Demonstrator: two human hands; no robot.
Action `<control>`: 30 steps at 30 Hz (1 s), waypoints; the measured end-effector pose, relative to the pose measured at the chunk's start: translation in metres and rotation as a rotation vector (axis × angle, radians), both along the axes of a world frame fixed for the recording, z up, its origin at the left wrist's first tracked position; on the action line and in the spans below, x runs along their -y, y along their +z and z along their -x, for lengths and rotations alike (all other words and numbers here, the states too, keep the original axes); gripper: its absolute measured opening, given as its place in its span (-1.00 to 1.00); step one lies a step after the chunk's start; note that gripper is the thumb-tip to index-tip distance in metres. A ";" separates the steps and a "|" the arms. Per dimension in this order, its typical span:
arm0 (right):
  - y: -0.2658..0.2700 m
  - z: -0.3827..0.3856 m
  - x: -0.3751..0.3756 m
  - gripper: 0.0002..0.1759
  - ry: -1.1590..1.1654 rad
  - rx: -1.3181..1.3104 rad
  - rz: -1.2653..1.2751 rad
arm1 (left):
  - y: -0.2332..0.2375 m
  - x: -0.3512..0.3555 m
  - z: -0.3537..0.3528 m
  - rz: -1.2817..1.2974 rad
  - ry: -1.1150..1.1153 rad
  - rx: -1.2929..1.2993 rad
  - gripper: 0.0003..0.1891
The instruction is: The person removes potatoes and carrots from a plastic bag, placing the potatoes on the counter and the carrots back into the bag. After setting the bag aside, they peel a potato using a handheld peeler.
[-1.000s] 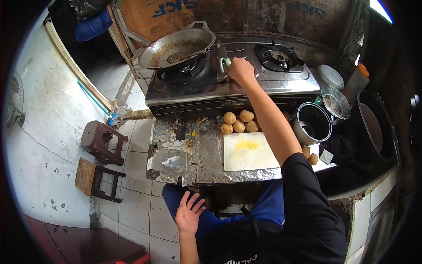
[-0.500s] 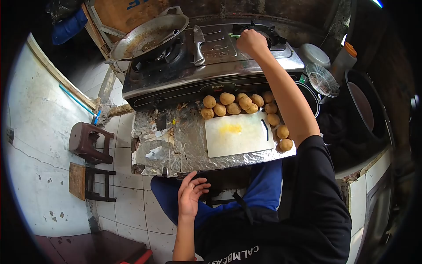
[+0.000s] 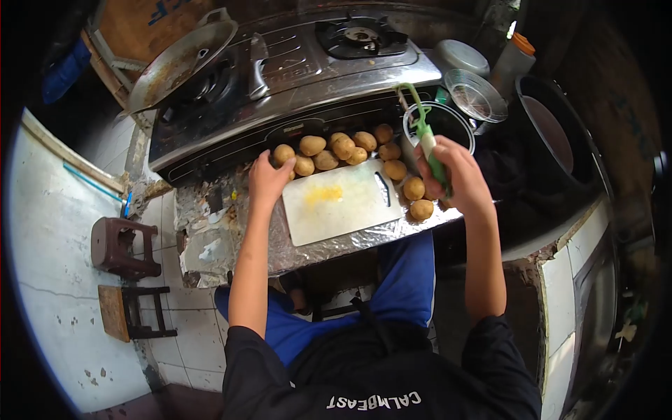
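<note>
Foil (image 3: 210,245) is covering the low worktop in front of the gas stove (image 3: 280,91), and a white cutting board (image 3: 350,210) with a yellow stain is lying on it. The potatoes (image 3: 343,147) are sitting in a loose row between the board's far edge and the stove front, with a few more trailing down past the board's right end. The right hand (image 3: 458,183) is hovering above those right-end potatoes, its fingers wrapping tightly around the handle of a green peeler (image 3: 425,133), whose blade end is pointing up and away over a dark pot (image 3: 455,127). The left hand (image 3: 268,180) is reaching to the left end of the row, back of the hand upward, fingertips bending down at the leftmost potato (image 3: 285,154); whether they are actually gripping it is not showing from this angle. A wok (image 3: 178,63) is resting on the left burner, a cleaver (image 3: 257,56) is lying on the stove top between the burners, and a wire strainer (image 3: 476,94) is standing just beyond the pot.
</note>
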State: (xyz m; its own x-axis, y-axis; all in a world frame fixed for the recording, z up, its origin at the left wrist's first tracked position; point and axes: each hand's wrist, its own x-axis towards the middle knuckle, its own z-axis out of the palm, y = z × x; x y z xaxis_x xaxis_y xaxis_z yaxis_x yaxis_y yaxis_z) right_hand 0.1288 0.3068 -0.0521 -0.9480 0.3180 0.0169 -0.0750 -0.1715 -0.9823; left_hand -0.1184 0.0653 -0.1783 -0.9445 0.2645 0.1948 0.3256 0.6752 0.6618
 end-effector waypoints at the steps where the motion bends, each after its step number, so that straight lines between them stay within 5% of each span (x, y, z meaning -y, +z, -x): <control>1: -0.004 -0.013 0.002 -0.68 -0.012 0.008 -0.026 | 0.001 -0.005 0.000 -0.004 0.000 0.003 -0.27; 10: -0.022 -0.048 0.016 -0.65 -0.091 0.019 -0.008 | 0.011 -0.006 -0.018 0.048 0.089 -0.153 -0.44; 13: -0.032 -0.058 0.039 -0.63 -0.141 0.028 -0.077 | 0.025 0.025 -0.062 -0.182 -0.057 -0.253 -0.51; 15: -0.058 -0.062 0.059 -0.67 -0.143 0.105 -0.120 | 0.021 0.044 -0.105 -0.729 -0.277 0.275 -0.50; 18: -0.094 -0.068 0.098 -0.72 -0.113 0.146 -0.519 | 0.024 0.073 -0.172 -1.140 -0.474 1.004 -0.44; 22: -0.109 -0.083 0.148 -0.71 0.056 0.027 -0.737 | -0.005 0.081 -0.230 -1.425 -0.426 1.262 -0.51; 26: -0.125 -0.103 0.174 -0.66 0.031 -0.088 -0.948 | -0.035 0.087 -0.264 -1.393 -0.319 1.099 -0.61; 30: -0.120 -0.117 0.179 -0.63 0.093 -0.116 -0.948 | -0.017 0.093 -0.283 -1.264 -0.262 0.943 -0.57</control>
State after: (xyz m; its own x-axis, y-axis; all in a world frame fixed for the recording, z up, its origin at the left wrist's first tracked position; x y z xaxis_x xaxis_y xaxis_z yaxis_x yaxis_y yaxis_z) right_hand 0.2458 0.1274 -0.1718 -0.9451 0.0475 0.3232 -0.2063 0.6803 -0.7033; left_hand 0.1645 -0.0277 -0.1953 -0.8051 0.5598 -0.1960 -0.4911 -0.4439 0.7496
